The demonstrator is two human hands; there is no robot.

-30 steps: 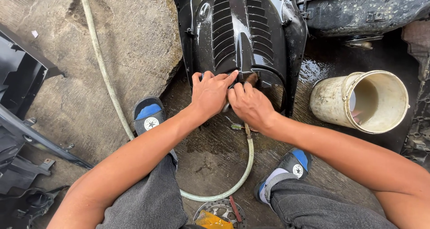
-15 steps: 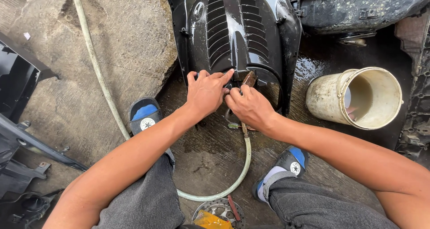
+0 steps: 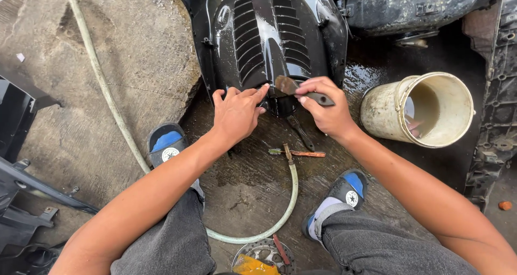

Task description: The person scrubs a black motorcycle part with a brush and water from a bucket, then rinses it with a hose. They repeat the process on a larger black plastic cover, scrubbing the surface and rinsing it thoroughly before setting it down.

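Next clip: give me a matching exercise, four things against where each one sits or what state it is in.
Things:
1. bucket
2. hose
3. small tool
4. black vented panel

Places or states:
A. gripped in the right hand
B. lying on its side
C. wet, touched by the left hand
D. curving across the ground

Pairs: 1-B, 2-D, 3-A, 4-C

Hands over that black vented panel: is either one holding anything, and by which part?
The right hand grips a small brush-like tool by its dark handle, head toward the black vented panel. The left hand holds nothing; its fingertips rest on the panel.
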